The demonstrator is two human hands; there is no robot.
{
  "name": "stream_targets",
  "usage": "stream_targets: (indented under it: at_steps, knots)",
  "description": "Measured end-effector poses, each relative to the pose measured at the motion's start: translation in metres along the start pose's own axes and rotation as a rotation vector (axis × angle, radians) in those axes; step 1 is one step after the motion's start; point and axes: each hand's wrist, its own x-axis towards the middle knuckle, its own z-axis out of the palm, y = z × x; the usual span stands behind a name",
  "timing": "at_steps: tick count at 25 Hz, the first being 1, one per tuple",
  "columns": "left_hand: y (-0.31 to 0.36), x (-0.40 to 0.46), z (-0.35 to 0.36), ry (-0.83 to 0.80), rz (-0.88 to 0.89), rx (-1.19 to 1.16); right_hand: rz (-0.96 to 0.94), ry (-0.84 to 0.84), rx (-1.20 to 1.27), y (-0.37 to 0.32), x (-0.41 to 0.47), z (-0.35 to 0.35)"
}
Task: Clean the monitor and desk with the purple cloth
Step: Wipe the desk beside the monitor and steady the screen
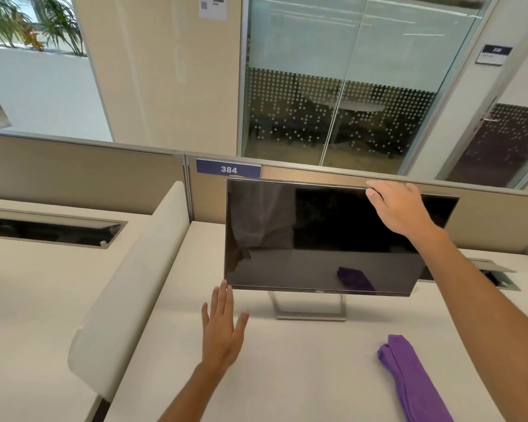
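A dark monitor stands on a silver stand on the white desk, its screen off and tilted. My right hand rests on the monitor's top edge right of centre, thumb on the front, fingers over the back. My left hand is spread flat with straight fingers just below the screen's lower left corner, fingertips at or near that corner. The purple cloth lies folded lengthwise on the desk at the lower right, apart from both hands. Its reflection shows in the screen.
A white curved divider separates this desk from the neighbouring one on the left. A beige partition with a blue "384" label runs behind the monitor. Cable hatches are set into both desks. Glass office walls stand beyond.
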Motion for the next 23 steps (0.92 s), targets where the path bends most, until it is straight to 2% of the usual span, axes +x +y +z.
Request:
stream_targets:
  at_steps: [7,12,18,23]
  knots:
    - [0.064,0.061,-0.066,0.189,0.172,-0.142,0.052,-0.059,0.057,-0.018,-0.008,-0.020]
    - [0.096,0.091,-0.078,0.178,0.248,-0.086,0.074,-0.077,0.045,-0.024,-0.010,-0.024]
    - [0.091,0.098,-0.065,0.171,0.235,0.026,0.085,-0.024,0.058,-0.023,-0.012,-0.022]
    - [0.088,0.114,-0.069,0.145,0.225,0.132,0.078,0.007,-0.024,-0.023,-0.013,-0.022]
